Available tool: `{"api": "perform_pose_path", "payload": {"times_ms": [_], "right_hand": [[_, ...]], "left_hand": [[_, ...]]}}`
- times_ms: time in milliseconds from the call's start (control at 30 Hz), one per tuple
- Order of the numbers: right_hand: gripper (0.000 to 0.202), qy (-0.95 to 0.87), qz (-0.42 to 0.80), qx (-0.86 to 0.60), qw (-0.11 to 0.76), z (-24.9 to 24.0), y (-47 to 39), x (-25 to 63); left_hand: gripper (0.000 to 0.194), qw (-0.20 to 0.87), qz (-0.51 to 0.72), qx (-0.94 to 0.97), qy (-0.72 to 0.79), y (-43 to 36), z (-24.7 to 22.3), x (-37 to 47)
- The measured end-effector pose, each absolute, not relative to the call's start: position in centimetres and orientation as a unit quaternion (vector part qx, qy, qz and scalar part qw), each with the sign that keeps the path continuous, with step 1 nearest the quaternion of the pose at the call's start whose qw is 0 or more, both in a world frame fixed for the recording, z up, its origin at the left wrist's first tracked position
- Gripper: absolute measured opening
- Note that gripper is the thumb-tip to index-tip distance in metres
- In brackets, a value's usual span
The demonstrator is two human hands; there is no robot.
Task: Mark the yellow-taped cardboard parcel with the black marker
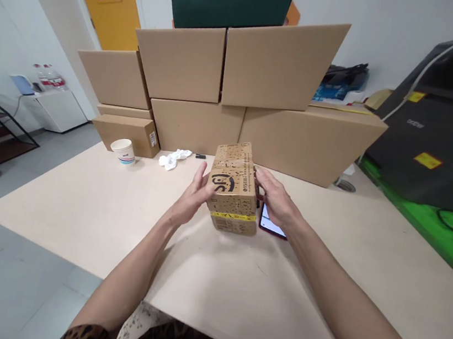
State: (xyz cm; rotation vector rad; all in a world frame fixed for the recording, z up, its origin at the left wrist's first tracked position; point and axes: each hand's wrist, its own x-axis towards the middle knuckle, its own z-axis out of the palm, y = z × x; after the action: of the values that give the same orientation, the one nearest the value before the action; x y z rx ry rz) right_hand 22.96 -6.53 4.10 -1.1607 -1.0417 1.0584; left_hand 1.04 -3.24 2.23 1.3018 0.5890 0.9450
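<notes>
A small printed cardboard box [234, 187] stands on the table in front of me, with clear tape along its top and a yellow strip across its near face. My left hand [193, 195] presses against its left side, thumb raised and the other fingers partly hidden. On the right side, my right hand [275, 195] grips the box with curled fingers. A thin dark object shows between the right fingers and the box; I cannot make out what it is. Beneath the right hand lies a phone [270, 224] with a lit screen, partly covered by the hand.
Large cardboard boxes [282, 65] are stacked along the table's back, a dark green box [232, 0] on top. A paper cup [123, 151], crumpled tissue [174, 158] and small black item [200, 156] sit back left. A tape roll [346, 186] lies back right.
</notes>
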Motion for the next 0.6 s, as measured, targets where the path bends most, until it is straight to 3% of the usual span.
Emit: {"api": "perform_pose_path", "payload": {"times_ms": [133,367,500,600], "right_hand": [[0.05,-0.407,0.524,-0.429,0.613,4.4,-6.5,22.8],[0.031,-0.367,0.57,-0.425,0.599,3.7,-6.0,23.0],[0.041,-0.349,0.531,-0.45,0.627,3.1,-5.5,23.8],[0.054,-0.329,0.501,-0.497,0.627,2.9,-5.1,25.2]], "left_hand": [[0.123,0.588,0.422,0.664,0.188,-3.2,1.9,0.3],[0.066,0.534,0.424,0.695,0.227,-3.2,2.5,0.6],[0.087,0.491,0.454,0.645,0.37,-2.0,0.4,1.1],[0.092,0.5,0.373,0.616,0.482,-1.0,-1.2,1.0]]}}
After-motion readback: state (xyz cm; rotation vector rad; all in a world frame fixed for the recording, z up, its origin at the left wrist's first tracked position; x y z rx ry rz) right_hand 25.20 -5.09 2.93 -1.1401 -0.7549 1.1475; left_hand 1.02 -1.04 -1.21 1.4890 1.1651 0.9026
